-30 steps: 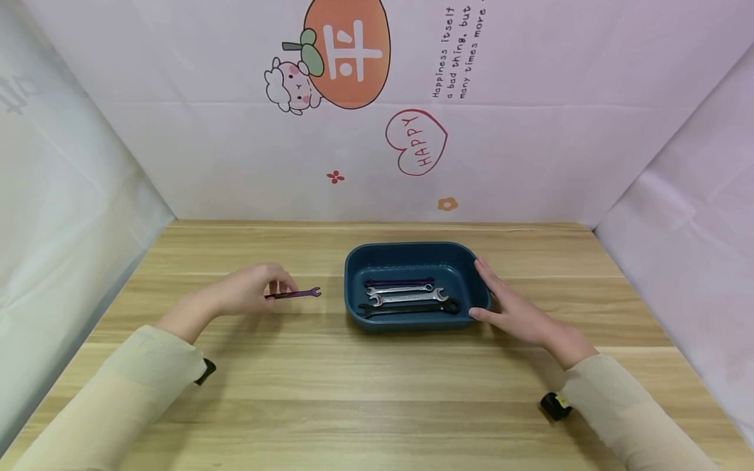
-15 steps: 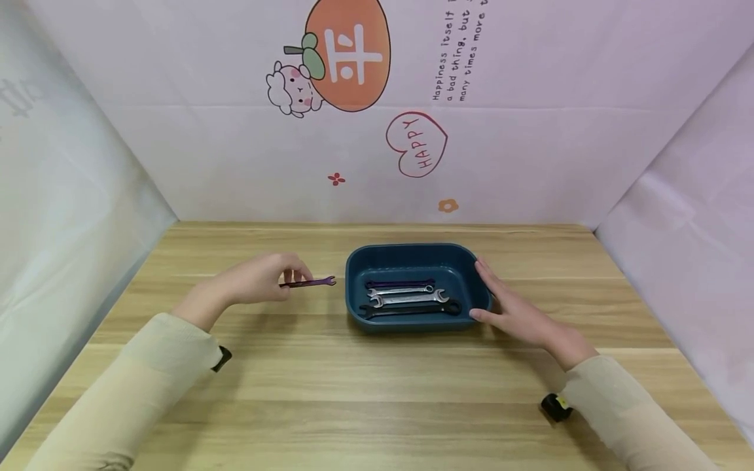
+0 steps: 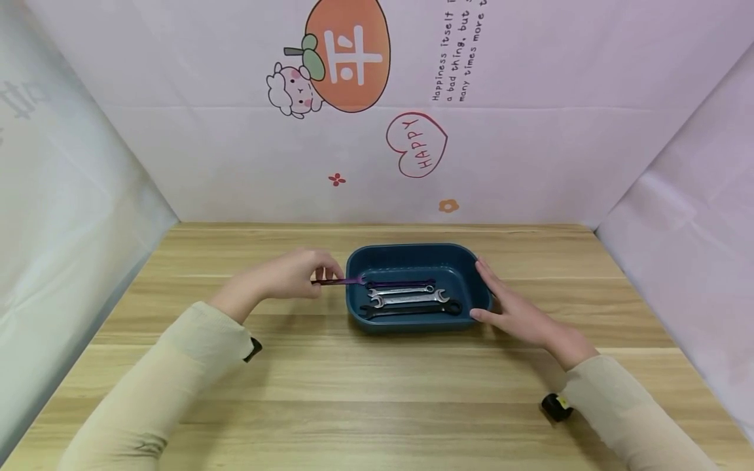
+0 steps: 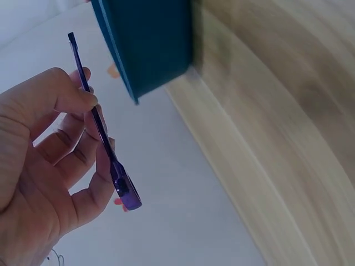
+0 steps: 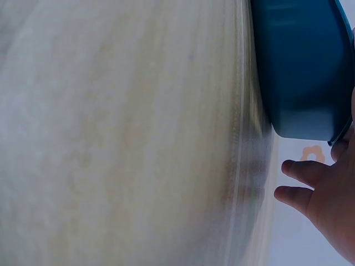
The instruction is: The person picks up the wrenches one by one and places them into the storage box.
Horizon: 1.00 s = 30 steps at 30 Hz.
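Observation:
My left hand [image 3: 297, 273] pinches a slim purple wrench [image 4: 101, 128] between thumb and fingers. In the head view its open-ended head reaches over the left rim of a dark blue plastic bin [image 3: 412, 324]. Lying side by side in the bin are another purple wrench [image 3: 403, 284], two silver wrenches [image 3: 412, 299] and a black wrench [image 3: 412, 310]. At the bin's right end, my right hand [image 3: 518, 314] rests with fairly straight, spread fingers against the rim and the thumb at the front corner. The right wrist view shows that hand only partly.
The bin stands on a wood-grain table [image 3: 377, 399]. A printed white backdrop [image 3: 235, 163] rises behind the table, and white cloth hangs on both sides. Each sleeve has a small black device [image 3: 556, 407] below it.
My left hand has moved right with the purple wrench, from beside the bin until the wrench's head is over the left rim. The right hand and bin have stayed put.

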Each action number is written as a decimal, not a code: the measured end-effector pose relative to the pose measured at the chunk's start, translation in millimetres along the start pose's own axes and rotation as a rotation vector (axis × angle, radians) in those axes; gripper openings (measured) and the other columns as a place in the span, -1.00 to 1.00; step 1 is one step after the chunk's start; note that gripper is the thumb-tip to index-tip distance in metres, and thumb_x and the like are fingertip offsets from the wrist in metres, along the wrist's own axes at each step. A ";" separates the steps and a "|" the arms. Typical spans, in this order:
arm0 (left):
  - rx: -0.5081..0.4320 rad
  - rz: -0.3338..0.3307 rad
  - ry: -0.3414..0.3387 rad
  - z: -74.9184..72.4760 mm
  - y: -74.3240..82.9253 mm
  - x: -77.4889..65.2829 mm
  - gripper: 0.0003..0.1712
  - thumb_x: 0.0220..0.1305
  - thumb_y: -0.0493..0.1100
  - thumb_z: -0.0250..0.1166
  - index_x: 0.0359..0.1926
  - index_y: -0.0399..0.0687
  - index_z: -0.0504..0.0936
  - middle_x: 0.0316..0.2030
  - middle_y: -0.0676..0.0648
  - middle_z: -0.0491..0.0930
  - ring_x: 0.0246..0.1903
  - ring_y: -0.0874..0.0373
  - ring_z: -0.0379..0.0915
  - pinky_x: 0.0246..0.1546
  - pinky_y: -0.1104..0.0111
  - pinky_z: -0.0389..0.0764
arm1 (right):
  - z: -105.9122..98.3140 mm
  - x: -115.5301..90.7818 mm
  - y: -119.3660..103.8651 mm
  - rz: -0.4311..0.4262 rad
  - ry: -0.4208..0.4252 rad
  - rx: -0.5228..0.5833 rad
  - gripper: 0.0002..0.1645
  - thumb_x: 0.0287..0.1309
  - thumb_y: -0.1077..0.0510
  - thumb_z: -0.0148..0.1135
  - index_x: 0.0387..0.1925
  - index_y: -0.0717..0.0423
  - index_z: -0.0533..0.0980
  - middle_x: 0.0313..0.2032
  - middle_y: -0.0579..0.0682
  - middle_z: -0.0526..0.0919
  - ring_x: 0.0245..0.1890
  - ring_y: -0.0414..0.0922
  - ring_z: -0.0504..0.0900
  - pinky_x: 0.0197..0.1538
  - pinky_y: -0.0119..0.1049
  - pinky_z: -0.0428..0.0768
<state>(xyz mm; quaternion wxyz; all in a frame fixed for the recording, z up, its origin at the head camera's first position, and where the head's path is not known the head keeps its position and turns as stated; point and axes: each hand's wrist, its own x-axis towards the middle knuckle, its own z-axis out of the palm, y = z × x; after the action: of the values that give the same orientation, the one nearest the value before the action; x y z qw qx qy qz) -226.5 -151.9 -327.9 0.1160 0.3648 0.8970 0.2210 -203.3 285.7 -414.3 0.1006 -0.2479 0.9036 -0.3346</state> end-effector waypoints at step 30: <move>0.058 0.093 -0.059 10.3 38.0 63.4 -0.56 0.20 -0.50 0.23 0.09 -0.20 0.72 -0.15 -0.12 0.61 -0.18 0.04 0.45 -0.12 0.32 0.55 | 0.9 1.5 -1.1 -0.001 -0.002 -0.002 0.14 0.46 -0.03 0.23 0.65 0.05 -0.35 0.62 0.10 -0.41 0.57 0.28 -0.24 0.44 0.35 -0.03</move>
<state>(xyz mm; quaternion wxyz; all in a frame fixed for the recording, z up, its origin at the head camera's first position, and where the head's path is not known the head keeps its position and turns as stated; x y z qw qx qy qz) -244.6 -79.8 -321.7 0.1214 0.4155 0.8814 0.1891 -203.9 283.7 -414.3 0.1012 -0.2487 0.9038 -0.3334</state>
